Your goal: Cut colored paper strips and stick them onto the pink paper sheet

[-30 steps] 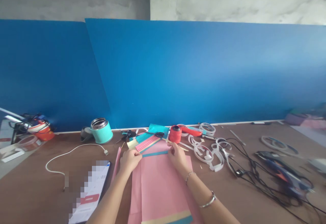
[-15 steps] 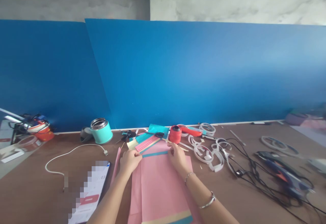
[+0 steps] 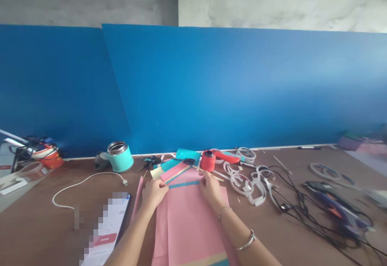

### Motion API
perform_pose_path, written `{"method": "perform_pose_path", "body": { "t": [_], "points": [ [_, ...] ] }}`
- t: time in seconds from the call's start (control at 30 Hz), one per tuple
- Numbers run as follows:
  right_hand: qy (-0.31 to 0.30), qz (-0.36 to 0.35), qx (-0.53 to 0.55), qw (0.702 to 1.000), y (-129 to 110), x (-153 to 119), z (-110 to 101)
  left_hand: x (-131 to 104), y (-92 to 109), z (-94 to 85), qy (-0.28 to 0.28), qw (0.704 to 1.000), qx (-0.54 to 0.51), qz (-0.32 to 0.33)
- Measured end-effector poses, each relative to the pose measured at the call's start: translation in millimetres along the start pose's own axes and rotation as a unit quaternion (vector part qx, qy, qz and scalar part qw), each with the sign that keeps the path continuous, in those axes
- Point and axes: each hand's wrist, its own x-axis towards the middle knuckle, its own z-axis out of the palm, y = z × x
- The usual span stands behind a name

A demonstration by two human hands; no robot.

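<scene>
Pink paper sheets point(image 3: 193, 221) lie in front of me, overlapping, with beige and blue bands at the near end. A narrow blue paper strip point(image 3: 184, 185) crosses them near the far end. At the strip's left end my left hand point(image 3: 155, 192) is closed, thumb and fingers pinched together. My right hand point(image 3: 211, 187) pinches at its right end, fingers curled down. The fingertips hide both ends of the strip. Just beyond lie striped pink paper point(image 3: 174, 171), teal paper point(image 3: 187, 154) and dark-handled scissors point(image 3: 189, 161).
A red thread spool point(image 3: 208, 161) stands beyond my right hand, near coiled white strips point(image 3: 242, 181). Black cables and a glue gun point(image 3: 338, 211) lie at right. At left are a phone point(image 3: 105, 229), a white cable point(image 3: 87, 177) and a turquoise cup point(image 3: 121, 158).
Both hands keep the same place on the strip and paper. The view has shifted very slightly.
</scene>
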Motion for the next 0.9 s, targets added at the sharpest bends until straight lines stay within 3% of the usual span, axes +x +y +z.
{"method": "perform_pose_path", "body": {
  "t": [0.9],
  "points": [
    [-0.013,-0.014,-0.038,0.999,-3.9,-0.1,-2.1,-1.4,1.6,0.5,0.011,1.000,0.016,0.003]
  ]
}}
